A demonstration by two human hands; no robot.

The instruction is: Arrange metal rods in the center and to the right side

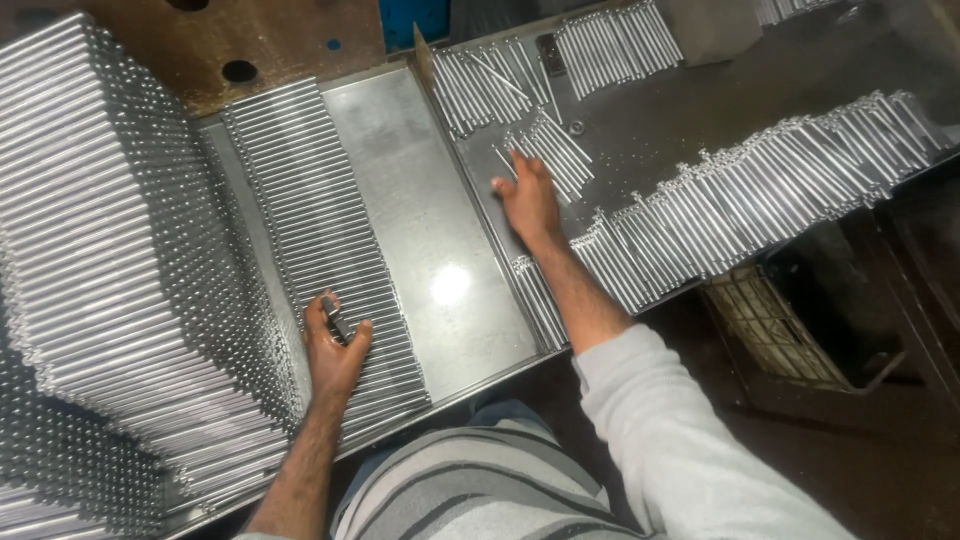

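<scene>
Steel everywhere: slim bright rods, round and smooth, all alike in length. Lined up side by side in a flat row (330,250) on the tray (440,240), covering roughly its left half; right half bare, a dull scuffed sheet with a glare spot. Stacked high to the left of the tray, a big pile (110,250) of the same rods in stepped layers, cut ends showing as a grid of dots.

Left hand (335,350) resting at the near end of the row, fingers (318,312) curled partway round a small dark block (337,320), pressed against the rods. Right hand (528,200) stretched out to the desk (700,110), palm down, fingers spread and flat over a small loose bunch (555,150) of rods; nothing closed in the grip as far as can be seen.

Judged from the layout: about half done for this layer, the row filled from the left, bare metal left to cover. Plenty of stock waiting: a long ragged band (760,190) of rods along the near edge of the desk, more bundles (560,60) at the far side, some lying askew. Desk surface dark, matt, speckled with grit. Wire basket (790,330) below the edge.
</scene>
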